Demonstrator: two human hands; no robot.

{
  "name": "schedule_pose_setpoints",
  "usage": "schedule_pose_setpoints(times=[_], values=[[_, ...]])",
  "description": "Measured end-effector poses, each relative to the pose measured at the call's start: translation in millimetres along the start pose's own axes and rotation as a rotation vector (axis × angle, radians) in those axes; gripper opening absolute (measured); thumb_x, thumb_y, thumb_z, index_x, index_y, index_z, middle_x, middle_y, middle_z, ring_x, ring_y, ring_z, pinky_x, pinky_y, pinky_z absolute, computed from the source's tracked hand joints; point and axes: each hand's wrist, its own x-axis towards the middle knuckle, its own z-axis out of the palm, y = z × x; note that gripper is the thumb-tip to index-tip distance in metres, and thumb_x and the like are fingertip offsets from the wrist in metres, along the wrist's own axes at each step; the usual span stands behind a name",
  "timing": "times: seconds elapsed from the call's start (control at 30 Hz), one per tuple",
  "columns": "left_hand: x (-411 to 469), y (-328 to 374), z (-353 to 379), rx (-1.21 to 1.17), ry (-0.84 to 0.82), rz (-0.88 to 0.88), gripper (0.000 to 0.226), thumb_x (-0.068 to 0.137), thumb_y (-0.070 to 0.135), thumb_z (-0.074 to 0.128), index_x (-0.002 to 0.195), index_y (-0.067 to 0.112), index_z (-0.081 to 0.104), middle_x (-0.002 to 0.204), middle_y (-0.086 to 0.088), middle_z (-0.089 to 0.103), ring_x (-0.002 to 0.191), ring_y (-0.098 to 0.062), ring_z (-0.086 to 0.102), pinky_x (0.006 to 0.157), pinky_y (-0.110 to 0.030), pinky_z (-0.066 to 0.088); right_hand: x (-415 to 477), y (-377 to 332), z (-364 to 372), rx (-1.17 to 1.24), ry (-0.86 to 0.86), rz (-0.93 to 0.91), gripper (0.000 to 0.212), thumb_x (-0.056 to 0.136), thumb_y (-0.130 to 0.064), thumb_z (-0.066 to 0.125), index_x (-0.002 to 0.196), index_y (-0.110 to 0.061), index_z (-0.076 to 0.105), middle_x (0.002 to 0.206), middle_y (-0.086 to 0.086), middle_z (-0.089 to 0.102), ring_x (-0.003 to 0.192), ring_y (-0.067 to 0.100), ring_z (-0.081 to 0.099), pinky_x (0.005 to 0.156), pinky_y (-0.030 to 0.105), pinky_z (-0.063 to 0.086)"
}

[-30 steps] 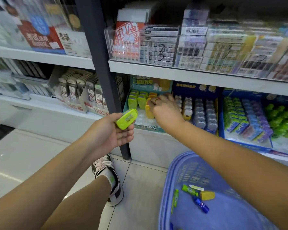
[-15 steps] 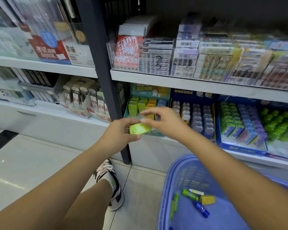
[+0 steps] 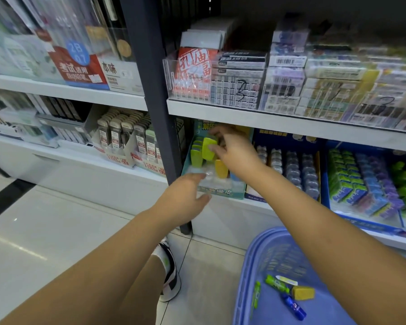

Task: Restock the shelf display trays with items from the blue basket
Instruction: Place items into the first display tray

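— Over the left side of the teal tray (image 3: 220,193), what is the right hand (image 3: 236,154) doing?
— Pinching a lime-green item (image 3: 209,148) above the green row (image 3: 196,158).
— And the left hand (image 3: 185,198)?
— Fingers loosely spread, holding nothing, by the tray's front edge. The blue basket (image 3: 267,259) stands on the floor (image 3: 56,231).

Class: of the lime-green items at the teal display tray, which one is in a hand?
The raised lime-green item, pinched by the right hand and tilted above the row. The others stand seated in the teal tray.
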Motion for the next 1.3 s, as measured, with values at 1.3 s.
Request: schedule_pose_setpoints(times=[1.3], values=[[8,-3,9,0.133,-0.177,0.019,0.063,0.091,0.031,0.056,0.146,0.015,0.032,0.151,-0.001,0.035,0.137,-0.018,0.035,0.108,-0.028,0.031,17,4,16,-0.183,-0.068,0.160,0.020,0.082,-0.012,0.068,0.102,-0.009,0.068,0.113,0.010,0.063,0.101,0.027,0.059,0.085,0.030,0.048]])
